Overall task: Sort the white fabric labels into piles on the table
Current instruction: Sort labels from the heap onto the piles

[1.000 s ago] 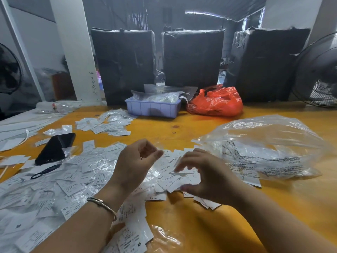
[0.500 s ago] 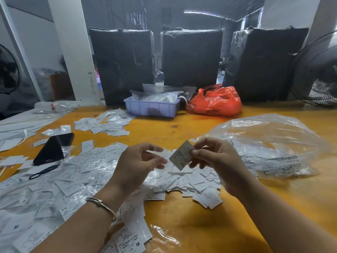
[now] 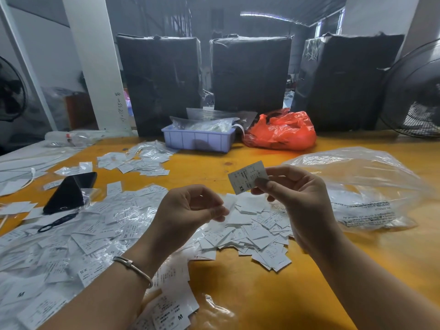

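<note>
My right hand (image 3: 300,194) pinches a light, floppy XS label (image 3: 246,177) by its edge above the worktop (image 3: 262,294), while my left hand (image 3: 188,210) pinches another white label (image 3: 229,203).

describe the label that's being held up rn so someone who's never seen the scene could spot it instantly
Start at the orange table and the loose heap of white labels in its middle. Above that heap, the right hand pinches one label by its right end. It is the only label lifted off the table, tilted, with "XS" printed at its lower edge, while the rest lie flat.
</note>
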